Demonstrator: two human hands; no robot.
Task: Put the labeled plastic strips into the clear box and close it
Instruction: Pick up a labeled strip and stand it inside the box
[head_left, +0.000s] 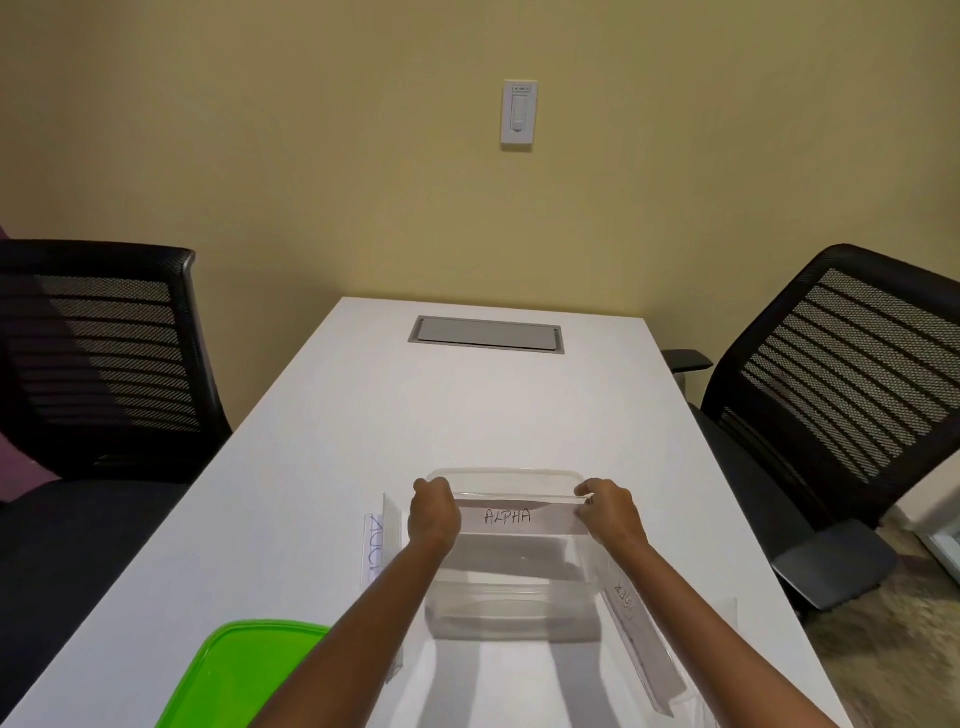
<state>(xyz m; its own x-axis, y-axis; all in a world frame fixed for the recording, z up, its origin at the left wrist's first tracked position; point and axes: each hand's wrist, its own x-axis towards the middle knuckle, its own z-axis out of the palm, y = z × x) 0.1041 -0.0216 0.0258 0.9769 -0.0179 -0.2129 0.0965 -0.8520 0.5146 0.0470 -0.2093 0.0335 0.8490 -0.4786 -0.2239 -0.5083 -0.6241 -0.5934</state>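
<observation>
Both hands hold one labeled plastic strip marked ALPHA (511, 517) level over the open clear box (509, 597). The left hand (434, 514) pinches the strip's left end and the right hand (608, 512) pinches its right end, so each grip is closed on that strip, fingers curled over its top edge. The strip spans the box from side to side, toward the box's far wall; whether it touches the rim cannot be told.

The box stands on the white counter (415, 415) near its near edge, roughly midway between the counter's side edges. A second labeled strip (375, 545) lies on the counter just beside the box's left wall, its writing only partly readable. A third labeled strip (641, 634) lies along the box's right side, running toward the near edge. The green lid (244, 670) rests flat at the near left corner of the counter, apart from the box and partly crossed by the left forearm.
</observation>
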